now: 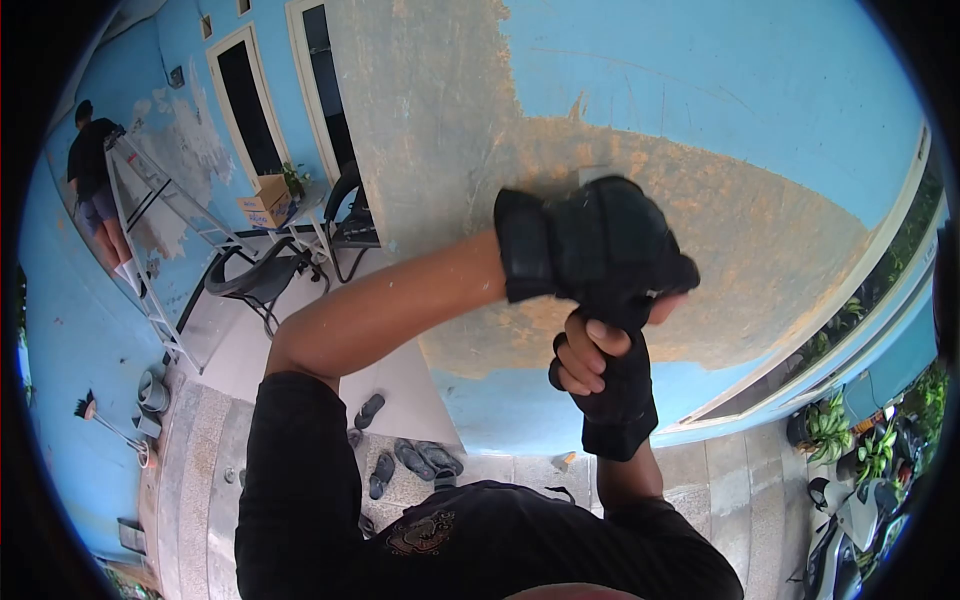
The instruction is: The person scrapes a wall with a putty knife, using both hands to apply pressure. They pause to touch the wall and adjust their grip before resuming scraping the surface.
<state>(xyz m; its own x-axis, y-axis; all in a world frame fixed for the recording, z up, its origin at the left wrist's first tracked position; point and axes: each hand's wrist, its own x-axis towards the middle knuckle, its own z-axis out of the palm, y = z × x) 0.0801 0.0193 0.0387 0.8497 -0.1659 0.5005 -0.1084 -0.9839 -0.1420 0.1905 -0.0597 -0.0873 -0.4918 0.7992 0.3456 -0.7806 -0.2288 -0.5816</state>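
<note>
Both my hands are raised together in front of a partly bared wall (460, 150), in black fingerless gloves. My left hand (605, 245) is closed, with its back toward me. Just above its knuckles shows the flat grey blade of what looks like a scraper (597, 175), close to the wall; its handle is hidden by the glove. My right hand (600, 370) is directly below, its fingers curled in and touching the underside of my left hand. What lies inside the right-hand fingers cannot be seen. Light blue paint borders the rough grey-brown patch.
At the far left a person (95, 180) stands on a stepladder (165, 190) by another patchy wall. A black chair (258, 275) and a cardboard box (268, 205) on a table are nearby. Sandals (412, 458) lie on the floor below. Potted plants (825, 430) and a motorbike (850, 530) stand right.
</note>
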